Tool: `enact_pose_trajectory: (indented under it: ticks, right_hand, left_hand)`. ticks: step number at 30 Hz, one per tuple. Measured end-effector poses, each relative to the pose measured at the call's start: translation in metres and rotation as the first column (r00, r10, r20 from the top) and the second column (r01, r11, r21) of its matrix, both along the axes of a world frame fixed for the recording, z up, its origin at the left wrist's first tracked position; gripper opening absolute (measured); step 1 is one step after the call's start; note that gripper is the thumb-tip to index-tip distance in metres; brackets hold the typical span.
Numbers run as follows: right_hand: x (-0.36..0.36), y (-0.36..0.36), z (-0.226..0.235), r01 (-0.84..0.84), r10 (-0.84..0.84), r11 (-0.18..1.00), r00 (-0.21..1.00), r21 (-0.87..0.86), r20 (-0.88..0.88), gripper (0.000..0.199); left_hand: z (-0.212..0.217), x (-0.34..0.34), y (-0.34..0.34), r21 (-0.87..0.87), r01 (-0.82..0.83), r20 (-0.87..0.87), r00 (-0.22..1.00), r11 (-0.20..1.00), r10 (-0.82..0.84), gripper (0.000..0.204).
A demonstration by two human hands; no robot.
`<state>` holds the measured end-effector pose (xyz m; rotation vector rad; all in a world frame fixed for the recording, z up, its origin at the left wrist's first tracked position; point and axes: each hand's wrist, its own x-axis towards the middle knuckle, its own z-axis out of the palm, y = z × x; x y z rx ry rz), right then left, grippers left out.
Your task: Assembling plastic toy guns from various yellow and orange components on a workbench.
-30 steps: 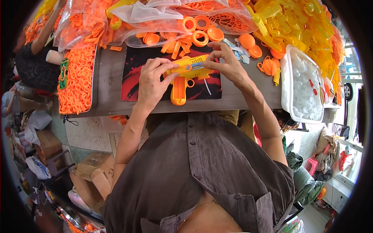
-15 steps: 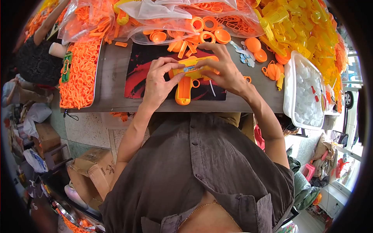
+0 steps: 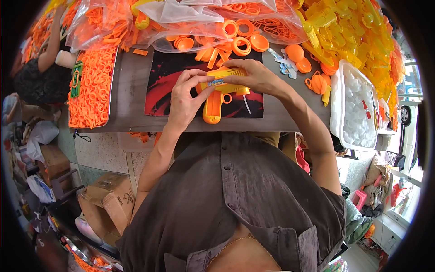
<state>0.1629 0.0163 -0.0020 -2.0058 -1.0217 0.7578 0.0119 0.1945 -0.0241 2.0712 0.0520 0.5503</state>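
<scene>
A yellow-orange toy gun [image 3: 212,109] lies on its side on a black-and-red mat [image 3: 158,90], grip toward me and trigger ring to the right of the grip. My left hand [image 3: 186,96] pinches it at the left end, thumb and forefinger at the edge of a small blue-and-white sticker [image 3: 217,82]. Over the right end of the body arches my right hand [image 3: 260,78]. Its fingers lie along the top and its thumb reaches to the sticker. A thin white tube [image 3: 247,104] sticks out below the gun's right end.
An orange-ring-filled tray [image 3: 110,109] stands left, a white tub [image 3: 336,99] of clear parts right. Bags of orange parts [image 3: 181,27], loose orange cups [image 3: 259,42] and a yellow heap [image 3: 353,31] line the back. More stickers [image 3: 287,67] lie behind my right hand. A co-worker [image 3: 36,72] is far left.
My right hand has come down from above the gun and closed on its right end, its thumb now by the sticker. The gun shifted slightly. The co-worker's arm has moved.
</scene>
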Motion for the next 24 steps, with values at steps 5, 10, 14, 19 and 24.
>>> enact_pose_trajectory:
  ticks: [5, 10, 14, 19, 24]
  right_hand:
    - [0.003, 0.004, -0.012, -0.021, 0.028, 0.998, 0.991, 0.055, -0.131, 0.056]
    - [-0.003, -0.003, -0.019, -0.132, 0.08, 0.983, 0.934, 0.127, 0.349, 0.057]
    - [-0.019, -0.016, 0.002, -0.2, 0.167, 0.979, 0.885, 0.03, 0.434, 0.076]
    - [-0.044, -0.006, 0.004, -0.069, 0.049, 0.872, 0.997, 0.484, 0.054, 0.054]
    - [0.057, -0.034, -0.009, 0.382, -0.449, 0.889, 0.836, 0.253, 0.315, 0.031]
  left_hand:
    - [-0.003, 0.0, -0.002, -0.113, 0.015, -0.027, 0.999, 0.993, -0.018, 0.025]
    - [-0.002, 0.0, -0.001, -0.123, 0.055, -0.011, 0.998, 0.991, -0.057, 0.025]
    - [0.006, -0.011, 0.012, -0.671, 0.066, -0.109, 0.976, 0.738, -0.187, 0.039]
    - [-0.014, -0.023, -0.003, -0.753, 0.246, 0.033, 0.94, 0.61, -0.339, 0.065]
    - [0.029, -0.011, -0.004, -0.082, 0.134, -0.091, 0.986, 0.988, -0.141, 0.074]
